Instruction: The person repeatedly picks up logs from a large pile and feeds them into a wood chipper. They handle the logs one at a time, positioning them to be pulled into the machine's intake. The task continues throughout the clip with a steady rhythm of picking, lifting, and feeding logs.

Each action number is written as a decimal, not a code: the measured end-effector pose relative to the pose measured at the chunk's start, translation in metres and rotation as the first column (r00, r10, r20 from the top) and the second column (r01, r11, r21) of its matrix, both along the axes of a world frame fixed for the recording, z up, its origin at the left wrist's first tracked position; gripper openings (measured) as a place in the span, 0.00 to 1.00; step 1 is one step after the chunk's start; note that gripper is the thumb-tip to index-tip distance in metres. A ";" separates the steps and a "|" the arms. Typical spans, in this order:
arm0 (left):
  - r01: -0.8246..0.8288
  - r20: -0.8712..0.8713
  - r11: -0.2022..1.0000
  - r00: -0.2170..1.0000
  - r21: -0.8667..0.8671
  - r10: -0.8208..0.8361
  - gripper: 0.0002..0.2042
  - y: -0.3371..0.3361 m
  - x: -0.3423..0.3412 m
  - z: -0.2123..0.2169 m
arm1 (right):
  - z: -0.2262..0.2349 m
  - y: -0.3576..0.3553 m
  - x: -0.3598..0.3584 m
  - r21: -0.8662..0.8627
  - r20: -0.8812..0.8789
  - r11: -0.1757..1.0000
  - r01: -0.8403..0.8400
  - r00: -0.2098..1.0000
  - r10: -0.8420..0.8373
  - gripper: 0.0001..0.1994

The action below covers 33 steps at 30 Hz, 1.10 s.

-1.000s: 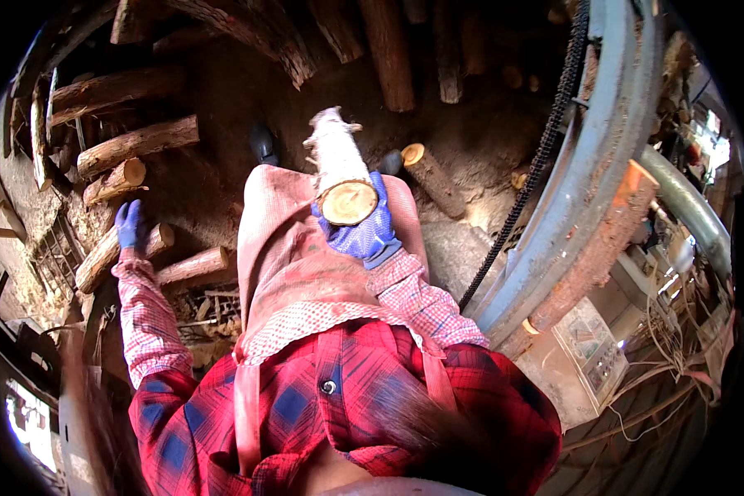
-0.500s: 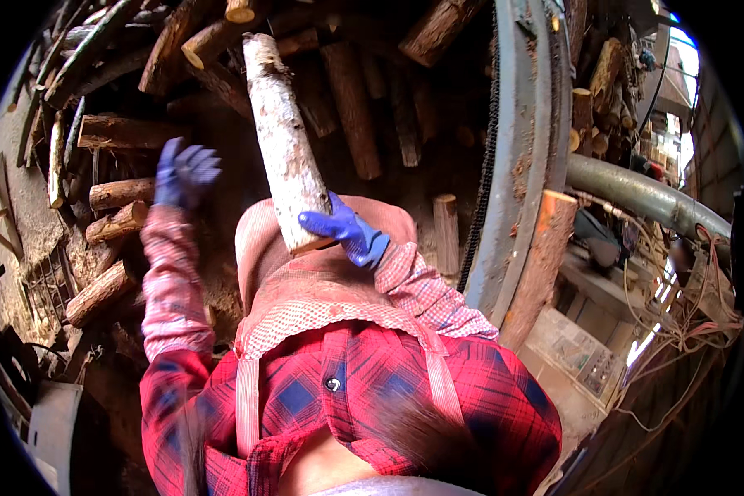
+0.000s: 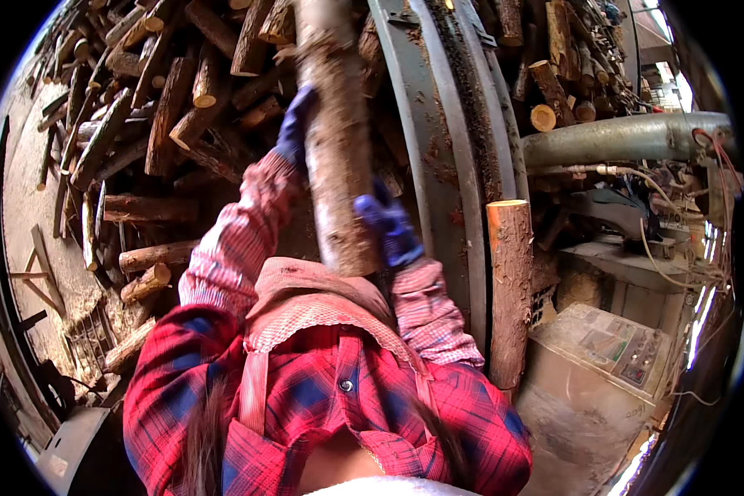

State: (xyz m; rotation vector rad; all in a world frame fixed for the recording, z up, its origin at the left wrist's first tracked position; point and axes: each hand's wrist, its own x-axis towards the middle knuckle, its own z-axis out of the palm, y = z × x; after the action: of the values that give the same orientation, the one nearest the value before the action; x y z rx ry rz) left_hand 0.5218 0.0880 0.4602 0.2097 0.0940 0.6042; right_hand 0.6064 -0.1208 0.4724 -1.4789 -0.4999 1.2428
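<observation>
A thick log (image 3: 335,149) with rough, pale brown bark stands out in front of my chest, its far end running past the top of the view and slightly blurred. My left hand (image 3: 298,124), in a blue-purple glove, clasps its left side farther up; the fingers are partly hidden behind the bark. Around the right side of the near end, my right hand (image 3: 391,230) holds on in a matching glove, thumb against the bark. Just right of this hand runs a long grey metal conveyor trough (image 3: 426,157) with a chain in it.
A large pile of cut logs (image 3: 169,116) fills the far left. Another log (image 3: 511,289) leans upright along the trough's right side. Beyond it are a thick metal pipe (image 3: 628,139), hanging cables and a dusty control box (image 3: 579,397). More logs (image 3: 554,91) lie at the far right.
My left hand has come from the far left onto the log. The log has moved right and turned more upright, toward the trough. The view has shifted to the right.
</observation>
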 end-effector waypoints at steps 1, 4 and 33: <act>0.060 -0.068 0.998 0.996 0.031 -0.058 0.27 -0.008 0.029 0.035 | 0.013 -0.015 0.029 0.121 0.110 0.991 0.062 0.991 -0.076 0.33; -0.070 -0.221 0.745 0.933 0.664 0.285 0.30 -0.014 0.082 0.102 | 0.081 -0.016 0.090 0.314 0.229 0.943 0.115 0.954 -0.192 0.31; 0.086 -0.893 0.996 0.450 0.008 -0.031 0.10 -0.006 -0.302 -0.190 | 0.031 -0.071 0.285 -0.183 0.806 0.915 0.360 0.588 -0.070 0.53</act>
State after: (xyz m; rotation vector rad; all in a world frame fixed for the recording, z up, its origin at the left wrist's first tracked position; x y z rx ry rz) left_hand 0.2197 0.0819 0.2699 0.5798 1.1287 0.3601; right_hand 0.8917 -0.1913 0.5036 -2.3115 -0.6706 0.4016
